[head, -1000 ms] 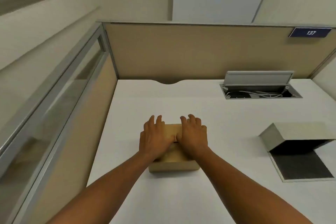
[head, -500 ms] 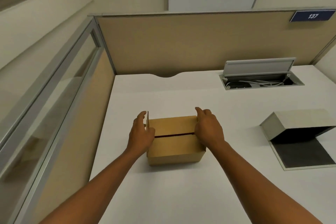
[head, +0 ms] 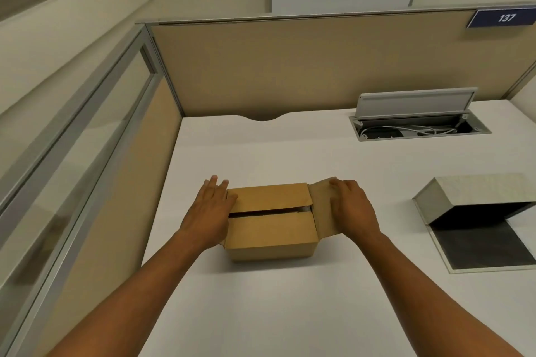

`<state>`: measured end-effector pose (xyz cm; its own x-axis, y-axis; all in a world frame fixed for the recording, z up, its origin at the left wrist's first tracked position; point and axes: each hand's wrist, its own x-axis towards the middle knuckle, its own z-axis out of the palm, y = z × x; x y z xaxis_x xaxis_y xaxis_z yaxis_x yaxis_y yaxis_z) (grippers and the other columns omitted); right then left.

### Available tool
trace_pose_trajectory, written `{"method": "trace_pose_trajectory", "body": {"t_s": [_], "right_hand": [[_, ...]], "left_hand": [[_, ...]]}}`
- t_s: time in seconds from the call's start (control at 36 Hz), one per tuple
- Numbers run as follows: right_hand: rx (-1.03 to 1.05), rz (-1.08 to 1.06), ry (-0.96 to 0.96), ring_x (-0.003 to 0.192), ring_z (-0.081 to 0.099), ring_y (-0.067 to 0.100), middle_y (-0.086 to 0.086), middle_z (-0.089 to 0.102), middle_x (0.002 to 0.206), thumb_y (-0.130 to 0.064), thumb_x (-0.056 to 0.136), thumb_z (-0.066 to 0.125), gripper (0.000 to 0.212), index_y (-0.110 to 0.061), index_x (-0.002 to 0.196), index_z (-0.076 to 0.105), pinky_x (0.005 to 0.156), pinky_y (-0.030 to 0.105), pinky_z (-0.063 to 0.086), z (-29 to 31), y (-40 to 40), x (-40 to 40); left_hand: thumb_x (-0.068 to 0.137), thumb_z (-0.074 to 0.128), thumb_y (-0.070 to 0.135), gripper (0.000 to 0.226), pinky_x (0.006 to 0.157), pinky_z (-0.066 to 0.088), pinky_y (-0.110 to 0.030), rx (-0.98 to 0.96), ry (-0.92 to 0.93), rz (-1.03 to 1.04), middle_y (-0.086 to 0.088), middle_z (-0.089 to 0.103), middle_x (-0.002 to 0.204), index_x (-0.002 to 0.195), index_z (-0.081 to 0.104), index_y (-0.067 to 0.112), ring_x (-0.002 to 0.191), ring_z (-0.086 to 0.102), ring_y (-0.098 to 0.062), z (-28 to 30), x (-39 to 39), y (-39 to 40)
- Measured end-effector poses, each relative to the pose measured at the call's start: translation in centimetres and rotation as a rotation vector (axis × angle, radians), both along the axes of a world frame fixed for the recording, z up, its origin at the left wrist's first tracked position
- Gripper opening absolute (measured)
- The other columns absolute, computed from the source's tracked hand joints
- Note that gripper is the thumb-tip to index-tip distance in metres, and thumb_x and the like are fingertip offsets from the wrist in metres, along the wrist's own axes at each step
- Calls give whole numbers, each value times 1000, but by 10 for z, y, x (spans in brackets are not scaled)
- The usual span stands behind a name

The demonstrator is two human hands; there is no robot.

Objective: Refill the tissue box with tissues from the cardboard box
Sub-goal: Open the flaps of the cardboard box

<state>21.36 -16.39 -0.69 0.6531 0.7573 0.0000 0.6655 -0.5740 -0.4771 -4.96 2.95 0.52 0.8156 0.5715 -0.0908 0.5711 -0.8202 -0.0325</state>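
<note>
A brown cardboard box (head: pixel 269 224) sits in the middle of the white desk (head: pixel 290 313). Its two long top flaps lie nearly flat with a dark slit between them. My left hand (head: pixel 210 211) rests flat on the box's left end, pressing the left side flap outward. My right hand (head: pixel 352 210) lies on the right side flap (head: pixel 320 206), which is folded out and down to the right. The tissue box (head: pixel 475 206), a grey cover tilted up over a dark base plate, stands open at the right. No tissues show.
An open cable hatch (head: pixel 417 124) with a raised lid and white wires is set into the desk at the back right. Beige partition walls (head: pixel 290 66) close the desk at the back and left.
Both hands moved from the top middle of the box out to its two ends. The left and right side flaps have been folded outward.
</note>
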Motion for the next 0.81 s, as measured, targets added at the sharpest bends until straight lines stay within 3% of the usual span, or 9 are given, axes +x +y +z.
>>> {"method": "trace_pose_trajectory", "body": {"t_s": [0.11, 0.25, 0.39, 0.5, 0.58, 0.67, 0.81], "right_hand": [[-87, -7, 20, 119, 48, 31, 14, 44, 141, -14, 98, 44, 45, -16, 143, 42, 85, 43, 50, -5, -2, 0], [-222, 20, -168, 136, 34, 35, 15, 33, 154, -16, 94, 53, 47, -15, 140, 46, 101, 50, 40, -3, -2, -2], [-79, 173, -419, 117, 50, 37, 13, 60, 124, -8, 82, 66, 32, -14, 114, 66, 92, 52, 40, 9, 5, -27], [-65, 457, -359, 96, 60, 33, 8, 69, 104, -13, 90, 53, 25, -14, 106, 71, 84, 41, 44, 13, 11, -58], [-149, 561, -276, 109, 54, 28, 7, 64, 119, -33, 96, 50, 32, -16, 120, 63, 92, 42, 44, 5, 15, -77], [-261, 523, -203, 136, 35, 29, 5, 45, 149, -47, 94, 54, 57, -21, 144, 41, 108, 51, 31, -4, 19, -84], [-306, 521, -182, 143, 24, 30, 4, 40, 151, -49, 92, 59, 75, -27, 153, 21, 111, 57, 21, -7, 25, -81]], "left_hand": [[92, 54, 21, 65, 119, 20, -53, -104, 63, 43, -12, 3, 166, 151, 27, 23, 151, 3, -40, 0, 13, -4], [100, 44, 25, 57, 116, 26, -55, -139, 93, 82, -10, 6, 166, 153, 24, 23, 148, 16, -39, -2, 20, -4], [103, 37, 31, 43, 112, 32, -52, -147, 104, 53, -9, 31, 158, 144, 32, 21, 142, 30, -35, -3, 18, -1], [103, 37, 32, 42, 103, 43, -47, -202, -25, 73, -8, 46, 149, 143, 40, 19, 129, 47, -29, 3, 20, 2], [104, 37, 33, 38, 86, 50, -38, -247, -155, 107, -6, 60, 133, 137, 48, 18, 111, 59, -25, 8, 23, 7], [102, 43, 36, 32, 75, 47, -32, -250, -195, 147, -2, 69, 114, 126, 55, 20, 94, 63, -21, 14, 26, 13], [99, 50, 39, 27, 68, 52, -30, -255, -228, 184, -1, 72, 97, 113, 62, 20, 78, 61, -15, 19, 30, 23]]}}
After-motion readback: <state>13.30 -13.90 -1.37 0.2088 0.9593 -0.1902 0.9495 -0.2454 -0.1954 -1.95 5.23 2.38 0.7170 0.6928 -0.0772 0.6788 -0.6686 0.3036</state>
